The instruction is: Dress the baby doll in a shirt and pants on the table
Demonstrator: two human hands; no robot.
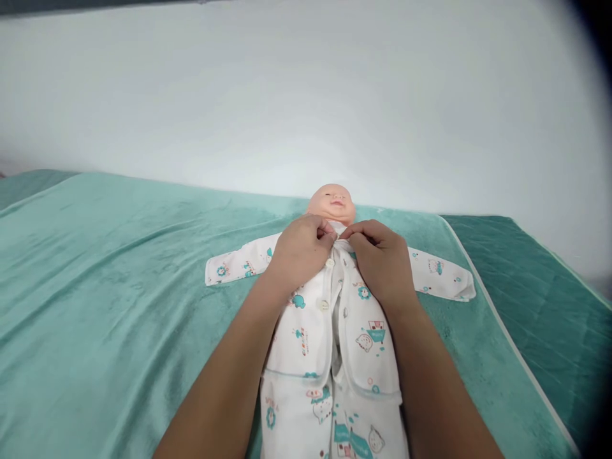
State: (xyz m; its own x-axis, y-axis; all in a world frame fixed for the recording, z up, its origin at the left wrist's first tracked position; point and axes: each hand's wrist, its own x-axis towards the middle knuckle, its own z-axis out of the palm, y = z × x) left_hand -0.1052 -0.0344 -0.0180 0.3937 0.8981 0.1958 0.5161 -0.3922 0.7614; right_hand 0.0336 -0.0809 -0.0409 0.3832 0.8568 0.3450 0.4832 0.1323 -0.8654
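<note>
A baby doll (331, 203) lies on its back, dressed in a white printed jacket (306, 328) with matching trousers (296, 417). At the neckline my left hand (306, 247) pinches one front edge of the jacket. My right hand (382, 258) grips the opposite edge at the same height, its fingertips almost meeting the left ones. Whatever fastener lies between the fingertips is mostly hidden. Below them, the jacket front hangs apart, with a pale button (324, 306) on the left edge. Both sleeves, such as the left-hand one (239, 261), stretch out sideways.
The doll rests on a light green blanket (119, 287) with soft wrinkles. A darker green quilted cover (530, 287) shows at the right, beyond the blanket's pale edge. A white wall (287, 95) rises behind the doll's head.
</note>
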